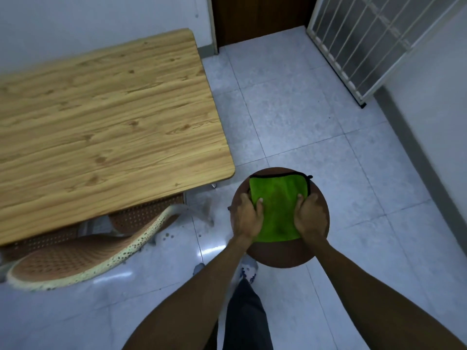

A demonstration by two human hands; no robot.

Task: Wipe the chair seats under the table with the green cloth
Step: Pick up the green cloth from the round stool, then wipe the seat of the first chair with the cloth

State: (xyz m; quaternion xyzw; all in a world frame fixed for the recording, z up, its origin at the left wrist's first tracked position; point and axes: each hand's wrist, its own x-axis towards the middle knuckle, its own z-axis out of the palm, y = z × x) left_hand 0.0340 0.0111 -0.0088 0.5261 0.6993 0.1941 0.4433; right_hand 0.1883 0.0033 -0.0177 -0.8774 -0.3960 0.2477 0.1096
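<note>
The floor is pale grey tile, with a white barred gate at the far right and a dark wooden door at the far wall. A wood-grain table fills the left of the view. A perforated brown chair with a speckled cream rim is tucked partly beneath the table's near edge.

A round brown stool seat stands clear of the table, just off its near right corner. The green cloth lies flat on this seat, covering its centre and reaching almost to the far edge. The near edge and both side edges of the seat remain uncovered.

The left hand presses the cloth's left border, fingers spread flat, thumb laid on the fabric. The right hand presses the right border, fingers likewise extended and flat. Neither hand pinches or lifts the cloth.

Procedure for this step:
- Keep both palms down and the pressure even, so the cloth slides without bunching.
- Sweep from the far edge toward the near edge, then around the rim.
- Cover the bare near portion and both side edges.
- Steady the stool; a lopsided push would probably tip or shift it.

The chair under the table appears not yet wiped.
</note>
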